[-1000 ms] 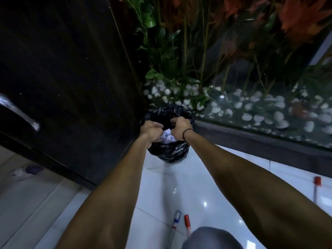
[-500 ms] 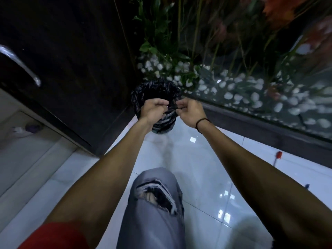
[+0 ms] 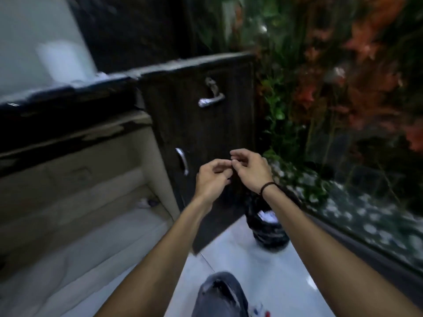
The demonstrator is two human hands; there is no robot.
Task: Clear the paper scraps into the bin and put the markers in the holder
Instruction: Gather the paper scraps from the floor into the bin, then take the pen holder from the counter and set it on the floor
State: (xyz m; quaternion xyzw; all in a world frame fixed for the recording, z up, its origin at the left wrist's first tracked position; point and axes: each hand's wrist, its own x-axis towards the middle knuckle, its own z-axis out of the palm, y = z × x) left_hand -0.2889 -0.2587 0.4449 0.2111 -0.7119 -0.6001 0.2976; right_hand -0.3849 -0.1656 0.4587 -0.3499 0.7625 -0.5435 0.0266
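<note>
A small bin lined with a black bag stands on the white floor beside a dark cabinet, with white paper scraps showing inside. My left hand and my right hand are raised well above the bin, in front of the cabinet door, fingertips nearly touching. Both hands have loosely curled fingers with nothing visible in them. The tips of markers show at the bottom edge, beside my knee. The frame is blurred by motion.
A dark wooden cabinet with silver handles stands just behind my hands. To the right runs a glass-fronted planter with white pebbles and green and orange plants. A pale recessed step lies at left. My grey-jeaned knee is at bottom.
My hands have let go of the bin's black bag and lifted away from it. The view has risen and swung, so the bin is now below my hands.
</note>
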